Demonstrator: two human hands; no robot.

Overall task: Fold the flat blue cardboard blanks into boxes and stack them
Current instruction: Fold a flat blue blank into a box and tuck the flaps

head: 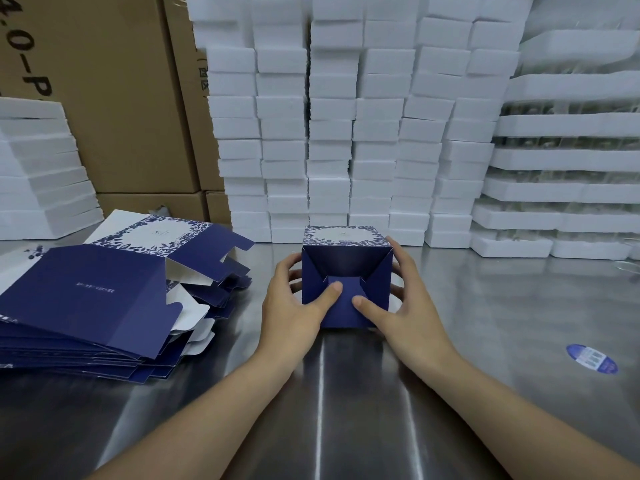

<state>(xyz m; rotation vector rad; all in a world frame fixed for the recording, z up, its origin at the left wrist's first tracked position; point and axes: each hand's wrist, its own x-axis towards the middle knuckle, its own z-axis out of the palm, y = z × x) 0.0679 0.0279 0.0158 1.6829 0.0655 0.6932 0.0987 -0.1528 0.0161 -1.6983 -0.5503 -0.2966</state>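
Centrally, left hand [294, 308] and right hand [410, 306] grip blue box [346, 259] — carton [104, 109] print perhaps "4.0-P".

The left arm [207, 410] and the right arm [502, 403] are bare. They reach forward and come close at the hands. The left hand [294, 303] grips the left side of the box [346, 261], fingers curled round it. The right hand [412, 306] grips the right side the same way. Both thumbs [367, 306] press on the near flap, tips close together.
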